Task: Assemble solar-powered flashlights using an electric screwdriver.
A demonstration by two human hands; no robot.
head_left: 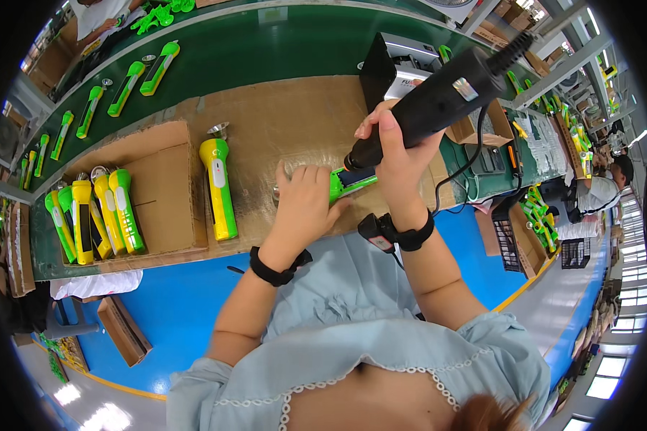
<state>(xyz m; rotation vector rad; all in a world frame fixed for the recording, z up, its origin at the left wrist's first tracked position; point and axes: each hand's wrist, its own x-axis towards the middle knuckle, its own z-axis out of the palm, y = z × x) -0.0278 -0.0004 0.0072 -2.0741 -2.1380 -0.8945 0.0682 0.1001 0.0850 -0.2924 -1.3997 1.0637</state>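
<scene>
My right hand (401, 161) is wrapped round a black electric screwdriver (438, 100), which slants down to the left from its corded upper end. Its tip meets a green flashlight (354, 185) with a dark panel, lying on the cardboard sheet (287, 115). My left hand (305, 205) is closed over the other end of that flashlight and holds it against the cardboard. Left of this hand lies a yellow and green flashlight (220, 190), a shiny reflector cup (218, 131) at its head. The left hand hides part of the held flashlight.
An open cardboard box (154, 179) at the left holds several flashlights (101, 215). More flashlights (126, 90) lie along the green bench (266, 47) behind. A silver and black device (402, 61) stands beyond the screwdriver, whose black cable (474, 154) hangs at the right.
</scene>
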